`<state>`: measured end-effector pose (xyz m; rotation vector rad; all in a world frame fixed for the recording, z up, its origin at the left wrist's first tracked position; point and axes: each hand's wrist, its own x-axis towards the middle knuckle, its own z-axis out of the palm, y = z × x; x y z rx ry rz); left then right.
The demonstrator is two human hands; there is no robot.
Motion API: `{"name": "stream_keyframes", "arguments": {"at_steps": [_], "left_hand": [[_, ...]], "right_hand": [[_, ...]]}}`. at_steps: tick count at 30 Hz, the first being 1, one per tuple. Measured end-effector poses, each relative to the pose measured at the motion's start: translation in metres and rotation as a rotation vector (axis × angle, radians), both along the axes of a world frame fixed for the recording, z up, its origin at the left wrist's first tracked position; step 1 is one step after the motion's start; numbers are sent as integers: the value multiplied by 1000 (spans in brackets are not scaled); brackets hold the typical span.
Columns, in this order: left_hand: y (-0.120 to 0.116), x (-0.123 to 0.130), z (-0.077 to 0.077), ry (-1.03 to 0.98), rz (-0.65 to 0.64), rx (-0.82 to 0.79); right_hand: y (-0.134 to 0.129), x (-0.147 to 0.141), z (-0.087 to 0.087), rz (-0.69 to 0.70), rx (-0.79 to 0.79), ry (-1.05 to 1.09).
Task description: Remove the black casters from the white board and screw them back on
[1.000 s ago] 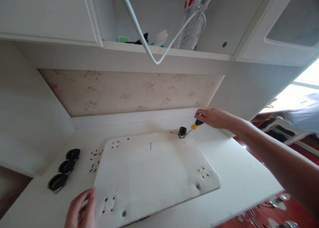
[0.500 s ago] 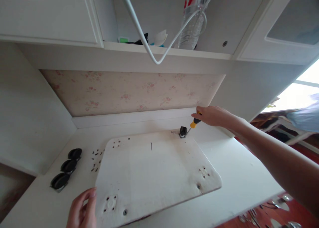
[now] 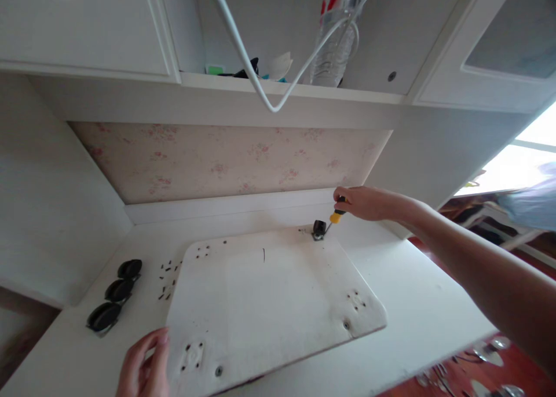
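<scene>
Screwdriver [image 3: 335,217] sits gripped in the right hand [image 3: 359,203], tip hard to make out beside the caster [image 3: 319,227]; cropped left hand [image 3: 145,359] at the board's edge [image 3: 269,310], hold unclear.

White bench [image 3: 421,304], white board [image 3: 269,298] on top
Three black casters [image 3: 119,290] near left edge, screws [image 3: 162,296] between them and board

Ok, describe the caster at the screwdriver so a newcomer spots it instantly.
Find the white panel on the counter. At its far right corner sits the black caster, by the screwdriver. Only this one sits on the panel; three similar casters lie left of it.
</scene>
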<state>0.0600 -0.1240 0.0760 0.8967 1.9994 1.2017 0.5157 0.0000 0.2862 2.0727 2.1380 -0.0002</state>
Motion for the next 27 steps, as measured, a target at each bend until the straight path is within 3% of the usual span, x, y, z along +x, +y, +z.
{"name": "stream_keyframes", "arguments": {"at_steps": [2, 7, 13, 15, 19, 25, 27], "left_hand": [[0, 0, 1, -7, 6, -1], [-2, 1, 2, 2, -9, 6], [-1, 2, 3, -19, -6, 1], [-1, 2, 2, -21, -1, -3], [-1, -1, -2, 21, -22, 18], [-1, -3, -5, 62, -47, 51], [-1, -3, -6, 53, -50, 57]], "right_hand": [[-1, -2, 4, -21, -17, 1], [-2, -2, 3, -294, 76, -103], [-3, 7, 3, 48, -70, 101], [-6, 4, 6, 9, -70, 99], [-9, -1, 8, -239, 33, -69], [-7, 8, 8, -35, -37, 40], [-7, 9, 10, -27, -48, 38]]}}
